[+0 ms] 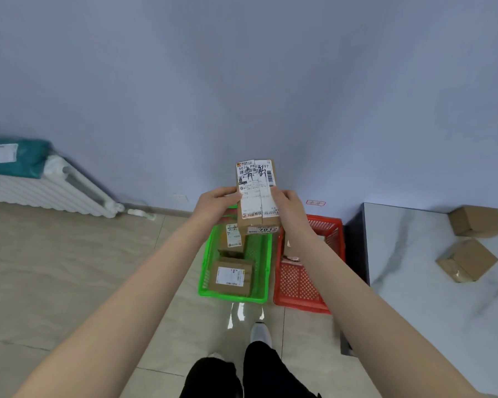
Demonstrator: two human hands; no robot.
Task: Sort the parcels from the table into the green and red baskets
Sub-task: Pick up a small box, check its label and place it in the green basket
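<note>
Head view, starting at nine o'clock: a teal package (12, 156) lies on top of a white radiator (41, 193) against the wall. Toward the middle, my left hand (216, 203) grips the left edge of the held parcel (256, 193), fingers curled round its side. My right hand (289, 208) clasps the opposite edge the same way. The box stands upright between both hands, its white label with handwritten characters facing me.

It hangs in the air over the far end of the green basket (206, 271), which sits on the tiled floor at six o'clock from it. Inside that basket lie a near parcel (232, 275) and, at twelve o'clock from it, a far parcel (232, 239), both labelled.

At three o'clock of the green basket, just beside it, stands the red basket (299, 285). My right forearm crosses over it, and something brown shows inside, mostly hidden.

Farther toward three o'clock is the marbled table (429, 282). On it are a back table parcel (476, 221) and, at six o'clock from that, a front table parcel (467, 259), near each other but apart.
</note>
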